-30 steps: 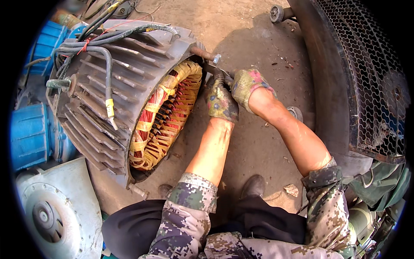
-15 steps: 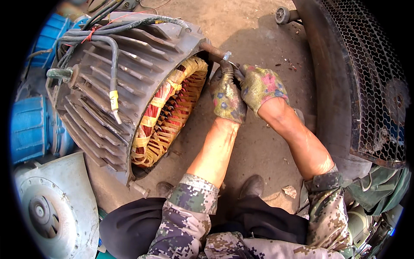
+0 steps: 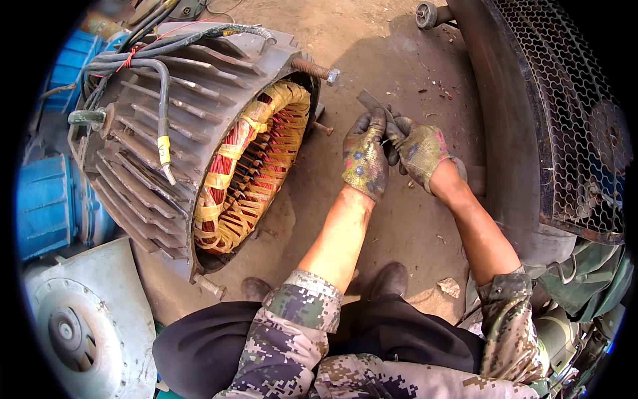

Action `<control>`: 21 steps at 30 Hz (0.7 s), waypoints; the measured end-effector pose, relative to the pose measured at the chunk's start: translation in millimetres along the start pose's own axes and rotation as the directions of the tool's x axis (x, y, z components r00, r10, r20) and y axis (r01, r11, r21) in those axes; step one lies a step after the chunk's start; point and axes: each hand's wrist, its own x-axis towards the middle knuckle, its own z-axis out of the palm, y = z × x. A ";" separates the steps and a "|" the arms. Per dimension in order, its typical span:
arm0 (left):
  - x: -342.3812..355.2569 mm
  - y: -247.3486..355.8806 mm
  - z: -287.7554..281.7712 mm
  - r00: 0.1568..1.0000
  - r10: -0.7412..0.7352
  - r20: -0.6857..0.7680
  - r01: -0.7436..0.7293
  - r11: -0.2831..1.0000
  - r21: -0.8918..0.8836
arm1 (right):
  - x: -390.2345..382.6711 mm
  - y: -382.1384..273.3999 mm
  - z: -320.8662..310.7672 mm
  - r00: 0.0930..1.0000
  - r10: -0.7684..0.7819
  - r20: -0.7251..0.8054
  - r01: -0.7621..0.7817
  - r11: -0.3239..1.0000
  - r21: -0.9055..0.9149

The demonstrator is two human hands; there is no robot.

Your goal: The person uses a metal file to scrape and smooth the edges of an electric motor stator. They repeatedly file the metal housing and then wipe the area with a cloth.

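Observation:
Both of my hands wear patterned, soiled work gloves and are close together, right of an open motor housing [image 3: 193, 133]. A thin, flat grey strip [image 3: 371, 101], perhaps metal, sticks up from between them. My left hand [image 3: 365, 159] is closed around its lower part, thumb upward. My right hand [image 3: 423, 151] is closed beside it, with thumb and fingers at the strip's lower end, which the gloves hide. A long threaded bolt [image 3: 314, 69] juts from the housing's upper corner, apart from my hands. Inside the housing sit copper windings [image 3: 229, 159] wrapped in yellow tape.
Bundled black cables [image 3: 159, 50] lie across the housing's fins. A round metal cover [image 3: 86, 319] and blue motors [image 3: 46, 206] stand at the left. On the right is a big curved casing with a mesh guard [image 3: 571, 100]. A small wheel [image 3: 426, 14] shows at the far side.
My hands have moved off the bolt at the housing's corner, rightward and slightly nearer to me. The flat strip now shows clear above the gloves.

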 end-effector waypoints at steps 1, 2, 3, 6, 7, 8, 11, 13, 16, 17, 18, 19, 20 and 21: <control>0.8 -5.0 -11.0 1.000 -0.018 0.010 0.018 1.000 -0.023 | 3.9 8.9 2.2 0.998 -0.057 0.032 0.059 0.996 -0.069; 5.7 -10.6 -27.5 0.998 -0.015 0.066 0.017 0.999 -0.032 | 7.6 17.2 5.2 0.991 -0.111 0.068 0.120 0.983 -0.137; 6.4 -10.0 -27.3 1.000 0.000 0.010 0.000 0.996 -0.088 | 10.8 21.0 8.8 0.984 -0.148 0.097 0.162 0.975 -0.154; 7.7 0.3 -34.3 0.991 0.044 -0.130 -0.069 0.978 -0.195 | 15.3 2.1 21.7 0.968 -0.156 0.194 0.186 0.972 -0.146; 8.6 5.6 -35.1 0.989 0.051 -0.137 -0.079 0.975 -0.205 | 11.9 -13.0 20.0 0.973 -0.080 0.217 0.110 0.985 -0.131; 9.8 10.9 -35.4 0.988 0.059 -0.145 -0.090 0.972 -0.216 | 24.9 -5.8 28.2 0.979 -0.147 0.145 0.186 0.931 -0.314; 19.2 15.3 -32.5 0.987 0.065 -0.146 -0.109 0.941 -0.319 | 30.8 -12.4 30.4 0.948 -0.316 0.032 0.308 0.891 -0.334; 28.6 12.8 -36.6 0.991 0.087 -0.106 -0.119 0.933 -0.340 | 38.3 -10.6 31.0 0.961 -0.273 0.036 0.267 0.892 -0.365; 30.3 7.8 -38.8 0.989 0.091 -0.115 -0.125 0.937 -0.326 | 40.3 -11.6 29.2 0.960 -0.275 0.044 0.269 0.877 -0.398; 30.2 7.3 -39.3 0.989 0.096 -0.116 -0.128 0.939 -0.320 | 39.1 -13.6 27.6 0.956 -0.291 0.040 0.282 0.872 -0.400; 27.8 8.4 -35.0 0.987 0.098 -0.124 -0.134 0.937 -0.323 | 37.0 -14.1 26.1 0.953 -0.300 0.034 0.288 0.869 -0.403; 26.3 9.7 -30.2 0.986 0.100 -0.133 -0.139 0.935 -0.327 | 39.1 -9.5 26.9 0.944 -0.329 0.023 0.313 0.869 -0.383; 24.7 10.9 -25.6 0.985 0.103 -0.141 -0.144 0.933 -0.330 | 43.6 -2.5 28.7 0.934 -0.358 0.012 0.337 0.868 -0.364; 23.9 12.3 -23.5 0.983 0.118 -0.143 -0.159 0.933 -0.323 | 45.6 -2.1 28.9 0.921 -0.390 0.002 0.367 0.865 -0.343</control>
